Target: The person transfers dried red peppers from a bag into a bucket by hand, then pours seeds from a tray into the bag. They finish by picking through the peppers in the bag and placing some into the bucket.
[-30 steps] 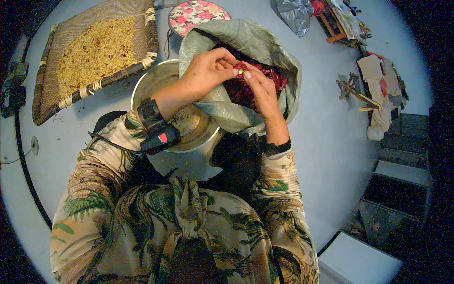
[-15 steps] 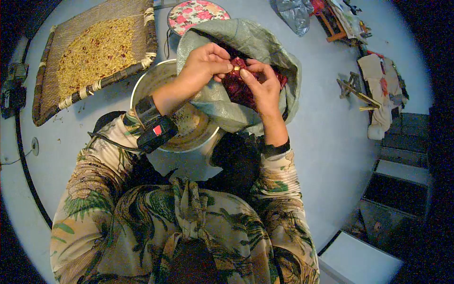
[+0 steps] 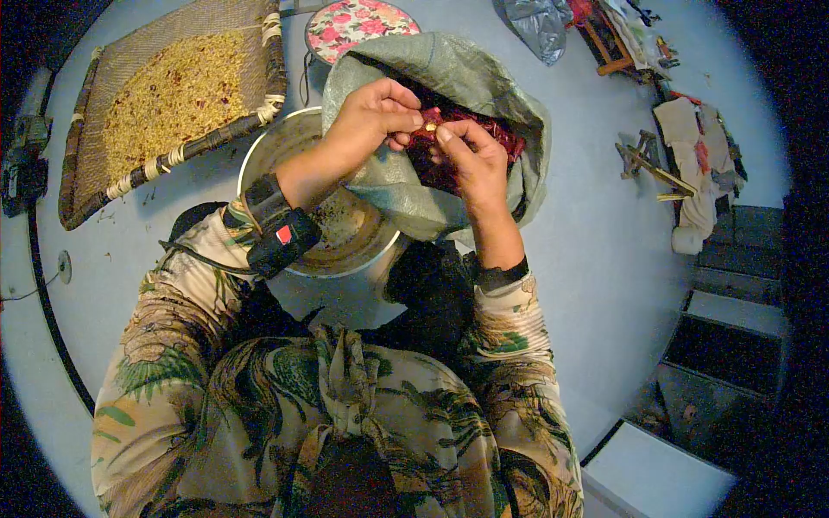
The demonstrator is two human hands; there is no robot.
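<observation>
My left hand (image 3: 376, 112) pinches a dried red chili (image 3: 431, 116) between thumb and fingertips. The pod is split, and pale yellow seeds show at its opening. From the other side, my right hand (image 3: 477, 160) closes thumb and forefinger on the same pod. Both hands are above the mouth of a green woven sack (image 3: 509, 91). More dark red chilies (image 3: 488, 129) lie inside the sack, partly hidden behind my hands. Below my left forearm stands a wide metal pot (image 3: 250, 160) with some residue on its bottom.
At upper left, a framed woven tray (image 3: 186, 26) carries yellow seeds (image 3: 177, 95) with red bits. A round floral stool seat (image 3: 358, 26) is behind the sack. A grey plastic bag (image 3: 535, 26) and wooden stands (image 3: 648, 160) are at right, with dark steps (image 3: 734, 285) below.
My right hand's fingers have curled inward, and its thumb and forefinger have shifted slightly on the chili. My left hand stays nearly in place.
</observation>
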